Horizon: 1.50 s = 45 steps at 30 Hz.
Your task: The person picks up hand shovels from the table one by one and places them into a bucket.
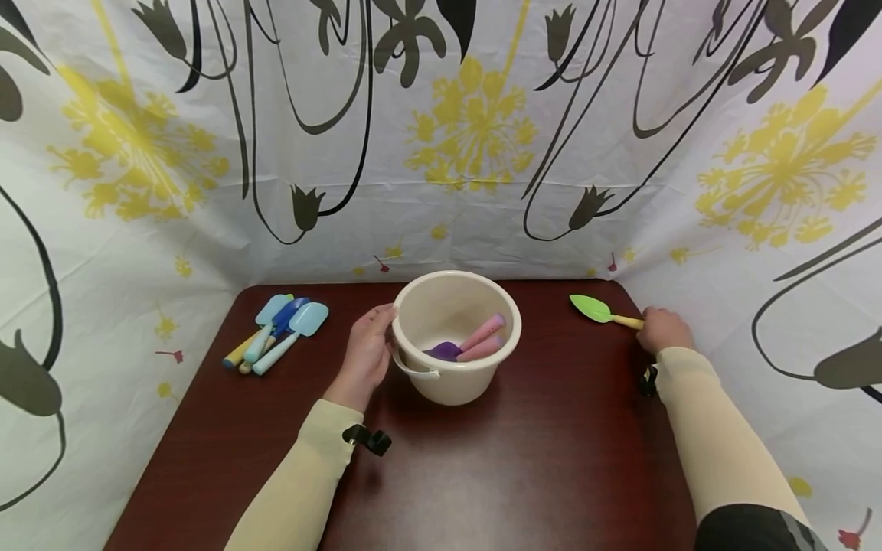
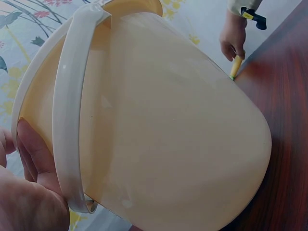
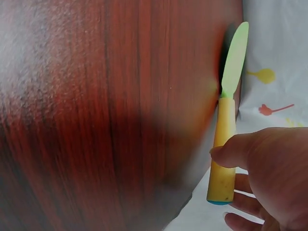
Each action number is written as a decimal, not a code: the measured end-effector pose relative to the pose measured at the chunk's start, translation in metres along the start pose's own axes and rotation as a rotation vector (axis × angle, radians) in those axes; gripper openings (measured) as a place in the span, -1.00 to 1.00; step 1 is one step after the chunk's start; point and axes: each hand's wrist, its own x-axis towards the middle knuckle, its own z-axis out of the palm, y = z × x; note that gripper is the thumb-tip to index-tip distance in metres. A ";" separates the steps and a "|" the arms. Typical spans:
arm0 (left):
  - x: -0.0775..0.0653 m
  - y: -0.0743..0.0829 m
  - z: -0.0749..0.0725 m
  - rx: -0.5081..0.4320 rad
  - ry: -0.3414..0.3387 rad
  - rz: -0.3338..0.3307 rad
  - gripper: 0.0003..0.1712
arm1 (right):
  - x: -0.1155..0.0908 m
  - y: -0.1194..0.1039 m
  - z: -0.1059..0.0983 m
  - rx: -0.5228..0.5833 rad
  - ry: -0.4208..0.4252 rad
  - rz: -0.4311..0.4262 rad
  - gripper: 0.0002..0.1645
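A cream bucket (image 1: 448, 386) stands at the middle of the dark table. My left hand (image 1: 368, 348) grips its rim on the left side, thumb and fingers on either side of the wall. The bucket's handle (image 2: 72, 96) hangs down beside that hand. Inside the bucket lie toy tools with pink handles (image 1: 482, 340) and a purple part (image 1: 444, 351). At the table's right edge my right hand (image 1: 667, 332) holds a small toy trowel (image 1: 591, 308) by its yellow handle (image 3: 225, 130). Its green blade points left in the head view, toward the bucket.
A pile of several toy shovels (image 1: 308, 318) in light blue, dark blue and yellow lies at the table's left. Patterned white cloth (image 1: 455, 229) rises along the back and both sides of the dark wooden table (image 1: 537, 474).
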 end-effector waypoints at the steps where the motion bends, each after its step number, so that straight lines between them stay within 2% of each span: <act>1: 0.000 0.000 0.000 0.001 0.000 0.001 -0.68 | 0.000 0.000 0.000 -0.004 -0.003 -0.002 -0.77; 14: -0.001 0.001 0.001 -0.004 -0.001 -0.006 -0.66 | -0.001 -0.001 0.004 -0.030 -0.011 -0.022 -0.87; 25: 0.000 0.000 0.001 0.003 0.005 -0.004 -0.68 | 0.001 0.005 0.015 0.046 0.007 -0.089 -0.74; 28: 0.000 0.000 0.001 -0.004 0.005 -0.005 -0.69 | 0.001 0.007 0.018 0.143 0.014 -0.069 -0.67; 34: 0.000 0.000 0.001 -0.006 0.003 -0.005 -0.70 | -0.002 0.011 0.026 0.399 -0.002 0.048 -0.53; 45: 0.000 0.000 0.001 0.002 0.007 -0.013 -0.67 | -0.006 0.003 0.028 0.670 -0.017 0.149 -0.41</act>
